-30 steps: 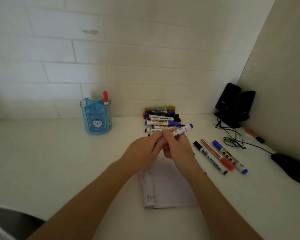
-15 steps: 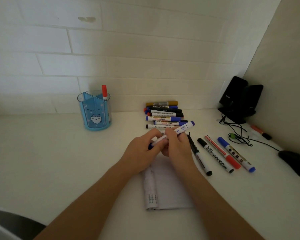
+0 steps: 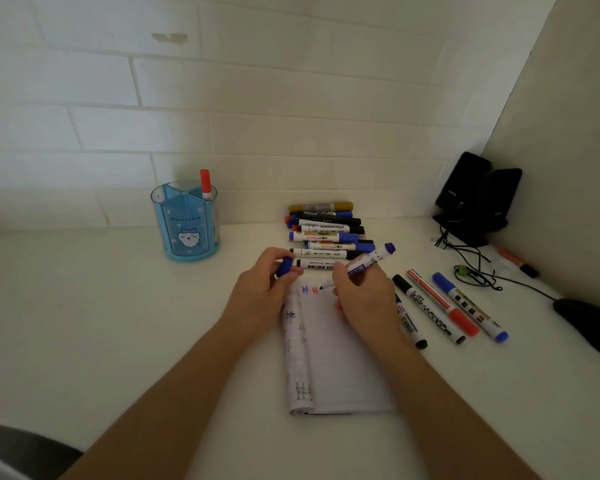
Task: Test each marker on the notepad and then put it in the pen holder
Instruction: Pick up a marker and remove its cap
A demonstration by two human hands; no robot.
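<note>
A: Where are we with this one?

B: Our right hand [image 3: 362, 296] is closed round the marker [image 3: 368, 263], tip down at the top of the notepad [image 3: 343, 358], right beside a blue mark [image 3: 305, 290] and a red mark [image 3: 314, 291]. Whether the tip is touching the paper, we can't tell. Our left hand [image 3: 260, 292] pinches the cap [image 3: 284, 266] and rests against the pad's rolled-back edge.

A: So the step is the test stroke. How do we do it well?

B: We write just right of the red mark, on bare paper, so the new ink reads on its own. Light pressure, a short stroke; the pad is thin and the left hand should keep it pinned so it doesn't slide on the desk [image 3: 101, 323].

A: And the cap?

B: We keep it pinched, not set down, since a loose cap could roll off among the markers lying near. Once the stroke shows, we push the cap on squarely until it seats.

A: Then the holder [image 3: 186, 225]?

B: Yes. It stands well off to the left by the wall, with one red marker [image 3: 205, 184] upright in a back compartment. We drop ours in end first. The pile [image 3: 326, 233] behind the pad and the four [image 3: 444, 306] lying to the right look untested, so we judge the task barely begun.
</note>
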